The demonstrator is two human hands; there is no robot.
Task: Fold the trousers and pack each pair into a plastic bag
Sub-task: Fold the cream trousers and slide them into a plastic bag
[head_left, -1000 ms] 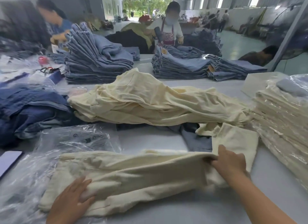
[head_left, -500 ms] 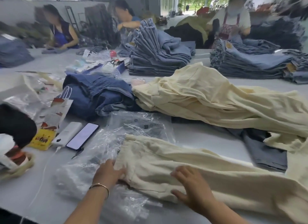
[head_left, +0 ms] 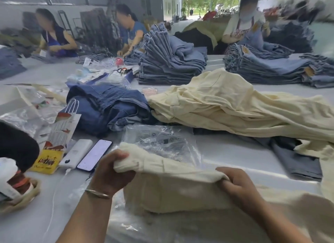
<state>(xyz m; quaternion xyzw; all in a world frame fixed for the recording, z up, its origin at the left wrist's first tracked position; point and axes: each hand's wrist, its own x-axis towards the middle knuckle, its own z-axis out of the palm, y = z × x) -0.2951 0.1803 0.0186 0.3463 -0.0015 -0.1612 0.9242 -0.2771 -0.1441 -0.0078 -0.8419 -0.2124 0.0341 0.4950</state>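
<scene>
Trousers: cream trousers (head_left: 173, 192) at the near edge of the tabletop (head_left: 235, 152), one end lifted, long axis running left to right between the hands.
Left hand (head_left: 112, 172): fingers clenched on the raised fold's left corner.
Right hand (head_left: 238, 185): fingers clenched on its right corner; both equally near.
Plastic bag (head_left: 160, 143): clear, crinkled, flat, just beyond the fold.
Cloth: soft, matte, limp, likely to sag when carried over.

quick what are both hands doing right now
Left hand: grips the cream trousers at their left corner.
Right hand: grips the trousers' lifted edge.
</scene>
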